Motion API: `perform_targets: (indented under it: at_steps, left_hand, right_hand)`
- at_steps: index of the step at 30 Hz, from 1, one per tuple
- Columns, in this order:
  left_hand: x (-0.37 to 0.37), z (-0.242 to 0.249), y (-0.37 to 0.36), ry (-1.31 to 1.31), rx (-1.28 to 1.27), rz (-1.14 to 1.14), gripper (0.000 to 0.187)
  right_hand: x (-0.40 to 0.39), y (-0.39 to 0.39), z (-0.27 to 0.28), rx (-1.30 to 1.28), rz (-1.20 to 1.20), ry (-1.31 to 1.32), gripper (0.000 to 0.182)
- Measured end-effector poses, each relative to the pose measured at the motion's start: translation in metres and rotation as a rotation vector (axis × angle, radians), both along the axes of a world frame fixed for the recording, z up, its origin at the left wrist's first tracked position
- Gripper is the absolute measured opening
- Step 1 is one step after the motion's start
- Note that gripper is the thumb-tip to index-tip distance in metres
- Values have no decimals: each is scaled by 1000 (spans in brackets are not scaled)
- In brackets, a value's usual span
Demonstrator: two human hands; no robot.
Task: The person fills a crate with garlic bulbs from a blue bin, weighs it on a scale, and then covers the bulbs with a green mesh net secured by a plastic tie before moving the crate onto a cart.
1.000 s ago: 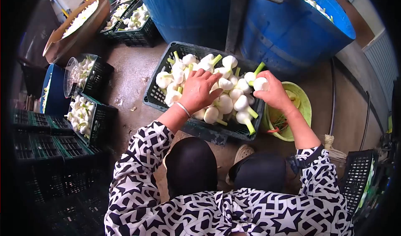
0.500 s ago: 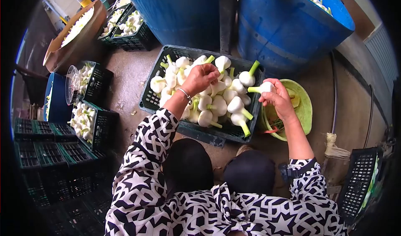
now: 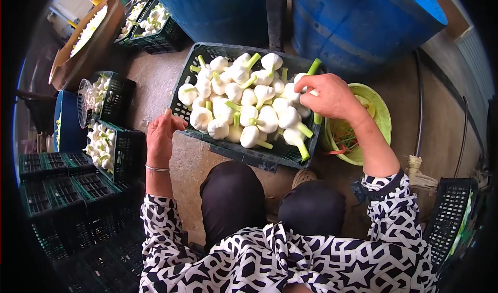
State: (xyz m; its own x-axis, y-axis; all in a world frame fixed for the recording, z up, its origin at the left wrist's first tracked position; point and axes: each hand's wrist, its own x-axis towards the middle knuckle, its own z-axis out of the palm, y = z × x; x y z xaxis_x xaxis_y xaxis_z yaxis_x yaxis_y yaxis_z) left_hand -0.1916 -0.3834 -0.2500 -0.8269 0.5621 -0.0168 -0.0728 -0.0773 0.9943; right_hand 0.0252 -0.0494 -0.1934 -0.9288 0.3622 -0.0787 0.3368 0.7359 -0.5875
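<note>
A dark plastic crate [image 3: 236,155] full of white garlic bulbs [image 3: 267,119] with trimmed green stems lies before me. My right hand [image 3: 329,98] is closed around a garlic bulb [image 3: 313,92] over the crate's right end; fingers cover most of it, and a green stem shows below them. At the crate's left front corner is my left hand [image 3: 164,135], its fingers loosely bent and apart, with the tips close to the rim. Nothing shows between them.
A yellow-green bucket [image 3: 383,117] holding scraps stands right of the crate. Two blue barrels [image 3: 353,28] rise behind it. Several garlic-filled crates [image 3: 124,150] and stacked dark crates [image 3: 67,189] are at left. Another crate [image 3: 450,215] stands at lower right.
My left hand has left the garlic pile and moved left to the crate's corner. My right hand, with its bulb, has swung from beside the bucket to the crate's right end.
</note>
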Motion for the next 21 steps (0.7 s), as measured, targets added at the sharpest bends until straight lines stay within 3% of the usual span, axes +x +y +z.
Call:
perform_targets:
  at_steps: [1, 3, 4, 5, 6, 7, 8, 11, 13, 15, 16, 17, 21]
  left_hand:
    - [-1, -7, -21, 0, -3, 8, 32]
    - [-7, -27, -56, 190, -410, 247, 28]
    - [-7, -39, -68, 208, -459, 270, 12]
    - [-5, -48, -77, 515, -639, 276, 9]
    - [-1, -54, -83, 823, -819, 275, 22]
    - [3, -56, -86, 966, -944, 216, 51]
    - [22, -34, -70, 867, -1103, 244, 60]
    - [24, -31, -57, 898, -1074, 247, 62]
    - [18, -39, -54, 1039, -864, 313, 57]
    - [12, -38, -41, 1034, -735, 249, 54]
    - [10, -36, -30, 1043, -608, 181, 52]
    - [12, -36, -14, 1053, -547, 126, 48]
    - [37, -5, 54, 1270, -531, -215, 70]
  right_hand:
    - [-23, -10, 2, 170, 66, 11, 34]
    - [-69, -27, -10, 461, 285, -100, 35]
    - [-91, -37, -18, 516, 365, -284, 31]
    - [-108, -40, -42, 573, 376, -285, 29]
    - [-123, -45, -59, 632, 384, -283, 27]
    - [-128, -46, -55, 617, 378, -299, 26]
    - [-127, -43, -53, 601, 370, -325, 25]
    - [-97, -16, -8, 494, 165, -256, 26]
    - [-61, 9, 26, 337, 10, -179, 32]
    - [-36, 18, 43, 345, 18, -419, 34]
    - [-33, 16, 34, 391, 61, -611, 34]
    - [-27, 12, 12, 473, 100, -533, 32]
    - [-45, 6, -52, 731, 57, -257, 14]
